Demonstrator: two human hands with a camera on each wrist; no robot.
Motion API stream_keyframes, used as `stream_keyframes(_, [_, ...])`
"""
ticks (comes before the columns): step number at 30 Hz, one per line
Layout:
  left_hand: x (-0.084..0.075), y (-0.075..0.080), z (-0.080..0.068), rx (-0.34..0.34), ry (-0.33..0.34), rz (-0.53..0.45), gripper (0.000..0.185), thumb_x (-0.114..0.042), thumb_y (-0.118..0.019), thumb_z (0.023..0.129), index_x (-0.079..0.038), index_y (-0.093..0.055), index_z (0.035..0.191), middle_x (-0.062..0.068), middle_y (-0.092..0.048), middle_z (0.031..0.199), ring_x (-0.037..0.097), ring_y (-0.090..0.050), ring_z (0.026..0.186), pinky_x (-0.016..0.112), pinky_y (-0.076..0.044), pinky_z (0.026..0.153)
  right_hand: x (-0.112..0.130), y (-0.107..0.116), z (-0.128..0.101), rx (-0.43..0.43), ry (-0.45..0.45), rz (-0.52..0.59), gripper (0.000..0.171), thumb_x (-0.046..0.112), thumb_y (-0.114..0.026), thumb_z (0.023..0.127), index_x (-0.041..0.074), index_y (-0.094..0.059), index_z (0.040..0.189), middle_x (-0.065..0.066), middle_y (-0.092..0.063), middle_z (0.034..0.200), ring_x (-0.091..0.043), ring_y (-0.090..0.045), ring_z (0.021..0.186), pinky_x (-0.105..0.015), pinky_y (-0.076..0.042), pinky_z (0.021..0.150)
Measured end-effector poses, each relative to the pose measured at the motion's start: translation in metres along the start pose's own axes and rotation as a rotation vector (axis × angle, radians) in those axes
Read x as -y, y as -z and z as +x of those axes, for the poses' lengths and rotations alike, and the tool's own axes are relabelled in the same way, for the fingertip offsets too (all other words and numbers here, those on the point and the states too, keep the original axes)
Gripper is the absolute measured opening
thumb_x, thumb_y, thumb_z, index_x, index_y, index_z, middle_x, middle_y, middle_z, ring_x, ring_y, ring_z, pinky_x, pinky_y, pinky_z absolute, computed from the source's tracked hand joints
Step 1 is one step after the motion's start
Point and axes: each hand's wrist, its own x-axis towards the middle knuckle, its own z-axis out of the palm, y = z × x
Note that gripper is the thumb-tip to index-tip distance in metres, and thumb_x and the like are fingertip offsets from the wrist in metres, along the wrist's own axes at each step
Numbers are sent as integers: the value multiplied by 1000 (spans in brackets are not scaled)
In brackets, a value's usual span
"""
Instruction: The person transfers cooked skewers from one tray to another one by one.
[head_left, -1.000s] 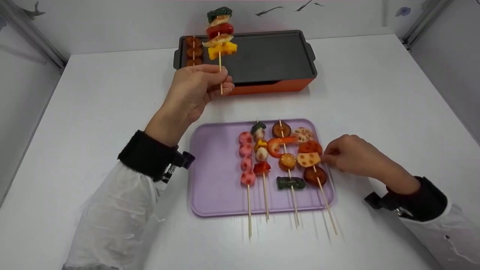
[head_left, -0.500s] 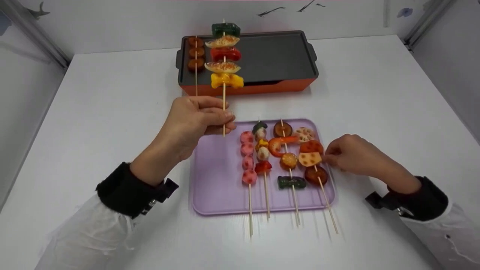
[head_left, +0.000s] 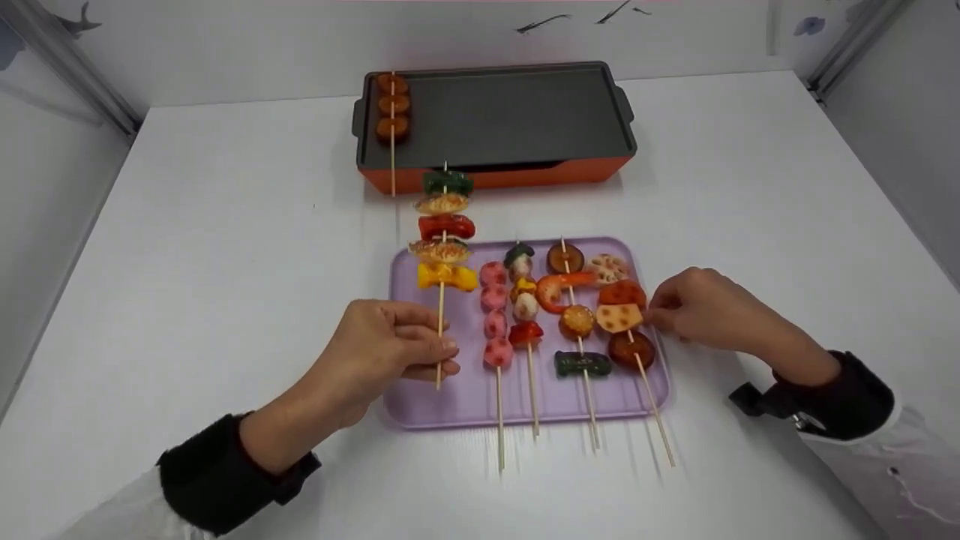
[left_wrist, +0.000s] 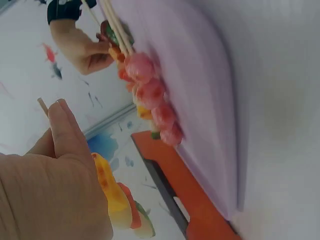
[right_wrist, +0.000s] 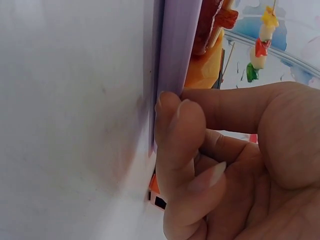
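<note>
My left hand [head_left: 390, 345] pinches the bare stick of a vegetable skewer [head_left: 444, 226], which carries green, pale, red and yellow pieces. It is held above the left part of a purple tray [head_left: 420, 409]; in the left wrist view the yellow pepper piece [left_wrist: 107, 182] shows beyond the hand. At the tray's right rim, my right hand [head_left: 697, 311] pinches the edge, seen close in the right wrist view beside the tray wall [right_wrist: 175, 50]. On the tray lie a pink ball skewer [head_left: 495, 324], a mushroom skewer [head_left: 525, 307], a shrimp skewer [head_left: 576, 322] and a lotus root skewer [head_left: 619, 319].
Behind the tray stands an orange grill [head_left: 525, 177] with a dark plate [head_left: 510, 112]. A skewer of brown round slices [head_left: 393, 105] lies at the plate's left end, its stick overhanging the front. White table surface [head_left: 247, 225] surrounds both, with walls behind and beside.
My left hand has drawn the vegetable skewer back toward me, from over the grill to above the tray's left part. The right hand has stayed at the tray's rim.
</note>
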Motion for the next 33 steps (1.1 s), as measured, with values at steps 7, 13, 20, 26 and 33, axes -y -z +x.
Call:
stream_keyframes(7, [29,-7,-11,7,89,-5,26,3,-78,90,13,-67,112,20,-76,91,22,-77,74,36,-62,74,0,-1,1,-4,10,-7,16,13,-67,98,5,-78,89,2,-58,60,-16,-53,56,-29,-39,52])
stream_keyframes(13, [46,-10,-15,18,102,-23,24,4,-79,90,13,-66,108,19,-76,87,21,-76,72,35,-62,73,1,-1,2,-3,11,-14,16,14,-68,98,5,-78,89,2,-58,61,-16,-53,56,-29,-40,52])
stream_keyframes(20, [58,-15,-16,26,111,-62,24,6,-77,90,14,-63,107,18,-75,85,21,-75,69,37,-63,72,0,-2,3,-25,22,-29,17,14,-69,97,8,-78,84,4,-57,62,-15,-52,57,-30,-39,54])
stream_keyframes(26, [61,-17,-16,50,120,-37,20,6,-77,90,13,-64,104,18,-75,85,20,-74,68,36,-62,70,-2,-2,2,-16,29,-19,16,12,-68,97,6,-77,86,3,-58,61,-16,-53,57,-29,-40,53])
stream_keyframes(33, [62,-17,-16,54,101,152,18,-4,-81,90,6,-71,100,14,-75,78,15,-71,61,31,-61,62,-2,-2,2,-17,21,-23,16,12,-68,97,6,-78,86,3,-57,62,-16,-52,58,-29,-39,53])
